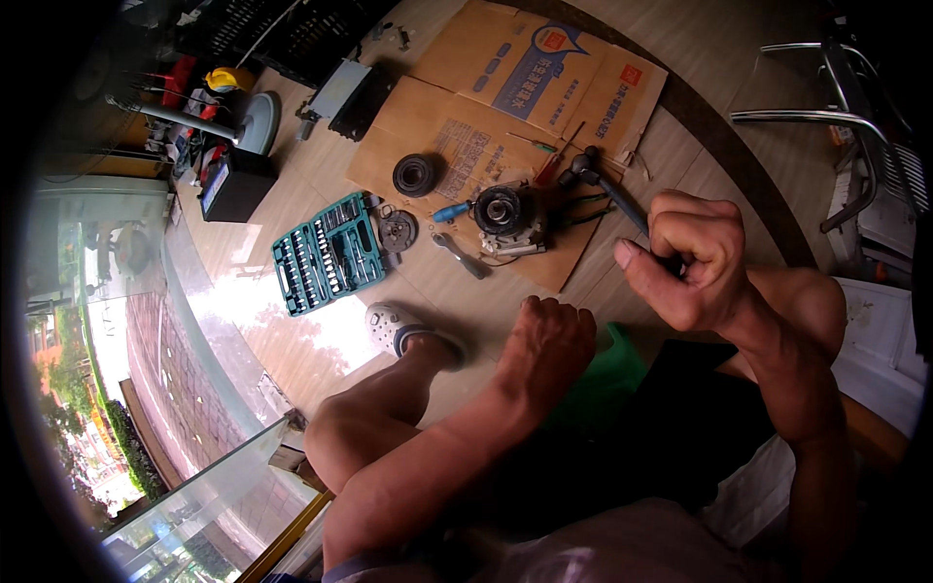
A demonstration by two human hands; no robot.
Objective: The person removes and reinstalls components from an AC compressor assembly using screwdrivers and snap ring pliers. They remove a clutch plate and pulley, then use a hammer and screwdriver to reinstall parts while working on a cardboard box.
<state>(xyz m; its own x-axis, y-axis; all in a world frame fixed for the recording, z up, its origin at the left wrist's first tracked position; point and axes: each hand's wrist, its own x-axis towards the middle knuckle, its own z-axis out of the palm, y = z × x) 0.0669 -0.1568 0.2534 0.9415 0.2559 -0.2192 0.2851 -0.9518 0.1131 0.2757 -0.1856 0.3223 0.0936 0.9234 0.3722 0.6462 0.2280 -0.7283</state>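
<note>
My right hand (690, 257) is closed round the dark handle of a hammer (622, 201), whose black head points toward the cardboard. Lower and to the left, my left hand (546, 342) is curled into a fist; its palm side is hidden, so I cannot see what, if anything, is in it. Beyond both hands, apart from them, a metal machine unit with a black round hub (502, 211) sits on flattened cardboard (486, 87). Against its left side lies a blue-handled tool (451, 212). A black pulley ring (415, 175) rests farther left.
A teal socket set case (330, 255) lies open on the floor beside a round metal plate (397, 231) and a ratchet wrench (461, 257). Pliers (583, 206) and a green-handled screwdriver (540, 147) are on the cardboard. A black battery (236, 185) and chrome-framed chair (826, 117) flank the area.
</note>
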